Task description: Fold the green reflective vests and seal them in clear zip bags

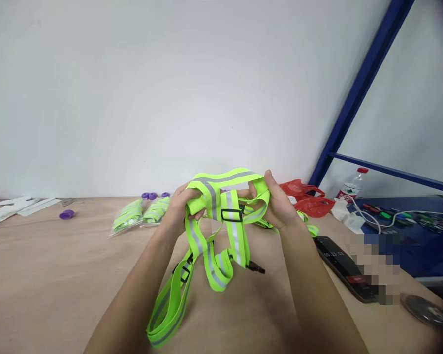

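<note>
A neon yellow-green reflective harness [235, 241] with grey stripes hangs between my two hands above the table. My left hand [180, 206] is closed on its straps at the left, fingers curled round the webbing. At the other side my right hand [278, 206] grips the upper right strap, the thumb pointing up and the fingers partly hidden behind the webbing. A black slide buckle [232, 215] shows on the front strap. Below it dangles a black clip [256, 267]. One long loop [166, 314] droops toward me at lower left.
Two clear bags of similar straps [128, 215] lie behind my left arm, near purple rolls [153, 195] and a purple piece [67, 214]. At right are a red plastic bag [310, 199], a phone [341, 265], a bottle [352, 184], white cables and a blue metal frame [354, 105].
</note>
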Available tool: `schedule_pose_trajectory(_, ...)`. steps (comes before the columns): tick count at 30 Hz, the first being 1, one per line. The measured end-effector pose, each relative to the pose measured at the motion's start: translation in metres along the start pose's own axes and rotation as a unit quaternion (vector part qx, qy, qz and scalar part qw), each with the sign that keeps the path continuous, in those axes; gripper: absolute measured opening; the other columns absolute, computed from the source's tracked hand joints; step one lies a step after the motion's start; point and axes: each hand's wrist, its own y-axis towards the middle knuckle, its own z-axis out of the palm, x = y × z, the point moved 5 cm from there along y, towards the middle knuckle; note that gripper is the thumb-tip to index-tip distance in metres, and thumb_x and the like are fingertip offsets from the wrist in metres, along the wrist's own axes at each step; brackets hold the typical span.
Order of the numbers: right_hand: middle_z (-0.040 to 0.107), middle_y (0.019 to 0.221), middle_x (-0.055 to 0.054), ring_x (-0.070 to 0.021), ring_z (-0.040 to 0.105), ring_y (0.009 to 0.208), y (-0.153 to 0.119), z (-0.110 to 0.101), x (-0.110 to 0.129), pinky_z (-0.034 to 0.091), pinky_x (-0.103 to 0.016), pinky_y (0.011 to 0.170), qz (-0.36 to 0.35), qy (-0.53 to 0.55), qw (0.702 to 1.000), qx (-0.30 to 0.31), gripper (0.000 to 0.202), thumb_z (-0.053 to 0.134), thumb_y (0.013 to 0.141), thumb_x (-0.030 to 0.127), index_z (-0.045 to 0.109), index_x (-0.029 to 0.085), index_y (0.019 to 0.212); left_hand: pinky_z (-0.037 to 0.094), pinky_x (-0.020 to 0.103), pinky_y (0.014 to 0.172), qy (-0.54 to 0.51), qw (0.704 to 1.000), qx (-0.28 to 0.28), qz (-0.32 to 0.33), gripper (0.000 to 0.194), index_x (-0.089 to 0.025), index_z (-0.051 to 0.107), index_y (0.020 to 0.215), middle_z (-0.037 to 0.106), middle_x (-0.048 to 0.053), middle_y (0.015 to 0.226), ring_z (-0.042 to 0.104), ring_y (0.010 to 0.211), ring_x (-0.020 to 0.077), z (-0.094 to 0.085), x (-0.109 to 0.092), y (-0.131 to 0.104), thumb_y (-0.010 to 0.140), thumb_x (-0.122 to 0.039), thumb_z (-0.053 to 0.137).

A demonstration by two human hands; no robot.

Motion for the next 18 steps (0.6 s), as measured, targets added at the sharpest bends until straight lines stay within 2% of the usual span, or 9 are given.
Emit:
schedule_pose_trajectory(3, 0.078, 0.087, -0.009, -0.0301, 0.072, 0.099, 0.001, -0.001, 0.0, 0.057, -0.04, 0.084, -0.017, 0.042, 0.999, 0.004, 0.057, 0.067, 0.076, 0.075, 0.052, 0.022, 0.06, 0.02, 0.022, 0.034, -0.023, 1.0, -0.016, 0.005, 0.013, -0.018, 0.05, 0.066, 0.043, -0.007, 0.043, 0.034, 0.03, 0.0066, -0.001, -0.003, 0.0, 0.065, -0.028, 0.059)
schedule_pose_trajectory(7, 0.075, 0.081, -0.008, -0.0286, 0.071, 0.1, 0.004, -0.004, -0.001, 0.059, -0.041, 0.086, -0.043, 0.047, 0.998, 0.003, 0.055, 0.067, 0.077, 0.073, 0.058, 0.021, 0.062, 0.02, 0.02, 0.034, -0.028, 0.999, -0.031, 0.013, 0.016, -0.018, 0.048, 0.063, 0.041, -0.007, 0.046, 0.036, 0.031, 0.0057, -0.006, -0.003, 0.001, 0.067, -0.026, 0.061)
schedule_pose_trajectory(10, 0.073, 0.082, -0.007, -0.0283, 0.069, 0.104, 0.006, -0.005, -0.002, 0.059, -0.041, 0.087, -0.059, 0.051, 0.997, 0.004, 0.053, 0.066, 0.079, 0.071, 0.06, 0.021, 0.065, 0.022, 0.019, 0.035, -0.028, 0.999, 0.014, -0.008, 0.015, -0.016, 0.053, 0.065, 0.046, -0.006, 0.047, 0.034, 0.031, 0.0041, -0.006, -0.002, 0.0, 0.071, -0.027, 0.06)
schedule_pose_trajectory(14, 0.072, 0.088, -0.007, -0.0294, 0.066, 0.109, 0.005, -0.003, 0.0, 0.059, -0.043, 0.087, -0.079, 0.059, 0.995, 0.012, 0.049, 0.064, 0.082, 0.07, 0.063, 0.022, 0.07, 0.022, 0.019, 0.034, -0.009, 0.992, 0.108, -0.07, 0.016, -0.012, 0.059, 0.072, 0.061, 0.003, 0.056, 0.035, 0.031, 0.0042, 0.0, 0.0, -0.003, 0.072, -0.028, 0.056)
schedule_pose_trajectory(18, 0.073, 0.09, -0.006, -0.0304, 0.065, 0.11, 0.003, 0.0, 0.001, 0.058, -0.045, 0.089, -0.085, 0.066, 0.994, 0.015, 0.047, 0.067, 0.079, 0.069, 0.065, 0.023, 0.074, 0.02, 0.018, 0.034, 0.012, 0.986, 0.144, -0.087, 0.017, -0.014, 0.059, 0.087, 0.061, 0.001, 0.056, 0.035, 0.034, 0.0049, 0.006, 0.0, -0.005, 0.073, -0.024, 0.056)
